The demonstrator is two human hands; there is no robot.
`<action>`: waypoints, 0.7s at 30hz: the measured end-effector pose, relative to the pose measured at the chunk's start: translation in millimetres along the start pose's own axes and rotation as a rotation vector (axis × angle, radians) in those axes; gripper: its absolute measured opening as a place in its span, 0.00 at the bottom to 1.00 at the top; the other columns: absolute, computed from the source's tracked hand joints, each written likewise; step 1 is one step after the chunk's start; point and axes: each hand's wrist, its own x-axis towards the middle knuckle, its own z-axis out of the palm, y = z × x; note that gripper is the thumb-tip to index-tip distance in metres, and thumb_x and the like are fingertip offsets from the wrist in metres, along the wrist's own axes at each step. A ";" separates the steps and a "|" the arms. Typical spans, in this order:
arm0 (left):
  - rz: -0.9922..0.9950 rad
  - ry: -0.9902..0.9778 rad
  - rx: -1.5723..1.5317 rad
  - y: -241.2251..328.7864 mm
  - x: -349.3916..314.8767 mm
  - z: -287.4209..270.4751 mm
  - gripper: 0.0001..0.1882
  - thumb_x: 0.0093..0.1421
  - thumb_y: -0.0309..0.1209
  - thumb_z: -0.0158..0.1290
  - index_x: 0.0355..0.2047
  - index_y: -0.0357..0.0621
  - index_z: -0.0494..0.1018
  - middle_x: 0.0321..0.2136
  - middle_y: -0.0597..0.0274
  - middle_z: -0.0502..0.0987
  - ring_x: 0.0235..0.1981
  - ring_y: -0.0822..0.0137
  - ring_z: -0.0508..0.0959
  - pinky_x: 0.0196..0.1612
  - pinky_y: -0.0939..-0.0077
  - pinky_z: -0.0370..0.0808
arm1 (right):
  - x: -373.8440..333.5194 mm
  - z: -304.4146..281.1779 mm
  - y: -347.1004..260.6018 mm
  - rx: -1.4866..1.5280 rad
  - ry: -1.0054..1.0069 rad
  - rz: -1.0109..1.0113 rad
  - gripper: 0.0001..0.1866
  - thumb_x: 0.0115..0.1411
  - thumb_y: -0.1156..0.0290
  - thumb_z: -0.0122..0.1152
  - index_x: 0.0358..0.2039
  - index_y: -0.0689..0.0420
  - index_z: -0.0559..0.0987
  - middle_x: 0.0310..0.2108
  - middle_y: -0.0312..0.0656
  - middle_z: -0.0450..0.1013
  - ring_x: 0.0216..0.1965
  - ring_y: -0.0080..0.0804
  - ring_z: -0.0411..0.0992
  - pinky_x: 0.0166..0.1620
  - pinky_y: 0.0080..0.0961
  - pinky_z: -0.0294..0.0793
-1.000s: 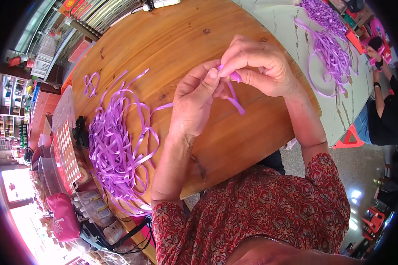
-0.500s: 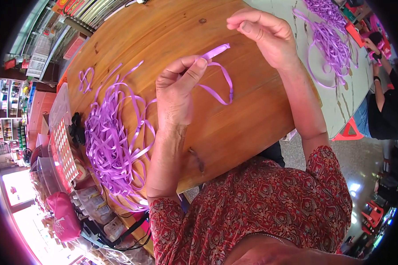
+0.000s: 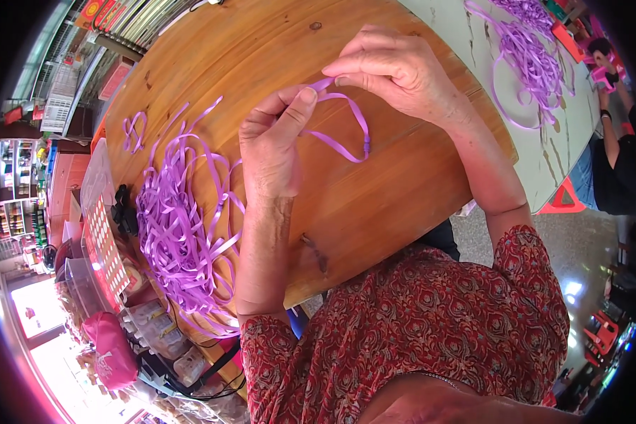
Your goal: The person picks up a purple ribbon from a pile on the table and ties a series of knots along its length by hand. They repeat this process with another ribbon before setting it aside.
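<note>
A narrow purple ribbon (image 3: 361, 121) runs between my hands above the wooden table, its loop hanging down with a small dark knot or bead on it. My left hand (image 3: 274, 134) pinches the ribbon between thumb and forefinger. Just to its right, my right hand (image 3: 396, 74) closes thumb and fingers on the ribbon's end. On the left of the table lies a tangled heap of purple ribbons (image 3: 180, 233). A small separate ribbon loop (image 3: 135, 132) rests beyond the heap.
The wooden table (image 3: 374, 212) meets a white marbled table (image 3: 502, 152) at the right, where another ribbon pile (image 3: 530, 71) lies near a co-worker's arm (image 3: 610, 141). Plastic boxes and a pink pouch (image 3: 112, 351) crowd the left edge. A red stool (image 3: 564, 198) stands under the white table.
My right hand has come down and left to take the ribbon's end, which stuck out free from my left hand before. My left hand has shifted slightly left.
</note>
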 end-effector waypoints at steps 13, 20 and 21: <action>0.103 -0.070 -0.006 -7.3 2.9 2.0 0.05 0.57 0.22 0.56 0.35 0.38 0.77 0.29 0.65 0.78 0.28 0.78 0.72 0.33 0.85 0.68 | -10.5 12.7 2.9 0.918 -0.245 0.480 0.05 0.57 0.75 0.59 0.33 0.62 0.79 0.32 0.36 0.75 0.33 0.22 0.70 0.37 0.21 0.69; 0.088 -0.066 -0.297 -17.1 5.7 0.4 0.06 0.58 0.21 0.54 0.37 0.39 0.75 0.30 0.65 0.77 0.27 0.79 0.71 0.29 0.86 0.65 | -20.0 36.3 5.8 1.431 -0.050 0.578 0.13 0.60 0.75 0.56 0.45 0.62 0.77 0.39 0.40 0.76 0.39 0.23 0.72 0.43 0.21 0.71; 0.106 -0.036 -0.277 -17.7 4.2 2.7 0.05 0.59 0.21 0.54 0.36 0.39 0.75 0.31 0.65 0.77 0.28 0.79 0.71 0.30 0.86 0.66 | -19.7 36.3 3.0 1.390 -0.039 0.583 0.13 0.61 0.75 0.54 0.46 0.63 0.76 0.39 0.40 0.75 0.40 0.23 0.71 0.46 0.22 0.69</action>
